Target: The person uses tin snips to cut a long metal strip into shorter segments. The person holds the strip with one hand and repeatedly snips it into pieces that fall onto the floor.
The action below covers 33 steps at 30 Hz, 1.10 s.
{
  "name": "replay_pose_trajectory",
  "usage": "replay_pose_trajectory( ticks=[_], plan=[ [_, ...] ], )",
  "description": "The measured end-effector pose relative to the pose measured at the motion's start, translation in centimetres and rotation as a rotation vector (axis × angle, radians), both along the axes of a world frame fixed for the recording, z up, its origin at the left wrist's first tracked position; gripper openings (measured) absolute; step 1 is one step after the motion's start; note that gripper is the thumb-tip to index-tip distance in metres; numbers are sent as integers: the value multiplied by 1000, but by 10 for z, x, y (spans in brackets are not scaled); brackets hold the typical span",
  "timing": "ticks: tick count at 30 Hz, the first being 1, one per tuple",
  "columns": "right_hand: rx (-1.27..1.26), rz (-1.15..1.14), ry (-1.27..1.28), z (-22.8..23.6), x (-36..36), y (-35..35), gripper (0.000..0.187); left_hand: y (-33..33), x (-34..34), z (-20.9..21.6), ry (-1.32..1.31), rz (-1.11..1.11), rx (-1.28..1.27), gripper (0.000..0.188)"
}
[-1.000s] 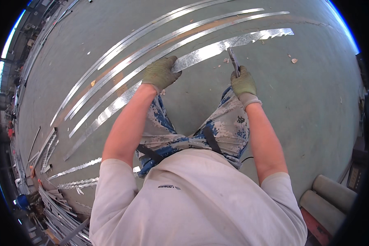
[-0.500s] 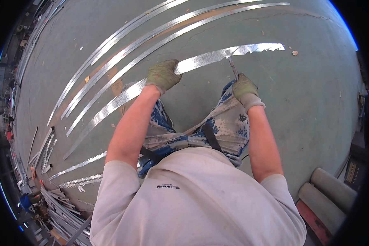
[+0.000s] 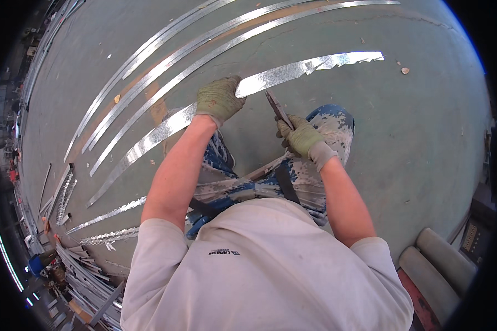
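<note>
A long, shiny galvanized metal strip (image 3: 273, 78) runs from the lower left to the upper right in front of me. Its near edge is cut into several slanted, bent tabs toward the right end. My left hand (image 3: 219, 101), in a green work glove, is closed around the strip near its middle. Gloved the same way, my right hand (image 3: 302, 137) grips a pair of dark tin snips (image 3: 278, 108) with the jaws pointing up and left. The snips' tip is just below the strip's uncut near edge, apparently apart from it. Their handles are mostly hidden by the fingers.
Several more metal strips (image 3: 204, 59) lie on the grey-green floor beyond. Strips with jagged edges (image 3: 107, 236) and a pile of metal pieces (image 3: 88, 278) are at the lower left. Two large rolls (image 3: 433, 276) lie at the lower right.
My right hand has drawn the snips away from the strip's notched part and moved left toward my left hand. My left hand keeps its hold on the strip.
</note>
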State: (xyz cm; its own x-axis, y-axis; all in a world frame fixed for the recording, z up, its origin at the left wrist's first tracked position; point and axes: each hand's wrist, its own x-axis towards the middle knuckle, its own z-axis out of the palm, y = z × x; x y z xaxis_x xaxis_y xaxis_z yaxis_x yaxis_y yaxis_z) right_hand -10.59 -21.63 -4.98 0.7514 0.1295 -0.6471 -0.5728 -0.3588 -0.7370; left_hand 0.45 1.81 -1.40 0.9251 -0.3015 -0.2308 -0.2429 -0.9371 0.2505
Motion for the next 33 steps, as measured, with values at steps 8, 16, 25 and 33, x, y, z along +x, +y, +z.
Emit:
replay_pose_trajectory(
  ticks=[8,16,25,33],
  plan=[
    [-47,27,-59,-11,5,-1,50,-3,2,3,57,12,2,61],
    [-39,30,-37,-14,9,0,50,-1,3,-1,40,-15,36,59],
    [-23,27,-70,-26,11,0,48,-1,3,-5,9,-19,30,57],
    [10,5,-36,-17,12,-1,43,-2,3,-5,0,-18,24,56]
  ],
)
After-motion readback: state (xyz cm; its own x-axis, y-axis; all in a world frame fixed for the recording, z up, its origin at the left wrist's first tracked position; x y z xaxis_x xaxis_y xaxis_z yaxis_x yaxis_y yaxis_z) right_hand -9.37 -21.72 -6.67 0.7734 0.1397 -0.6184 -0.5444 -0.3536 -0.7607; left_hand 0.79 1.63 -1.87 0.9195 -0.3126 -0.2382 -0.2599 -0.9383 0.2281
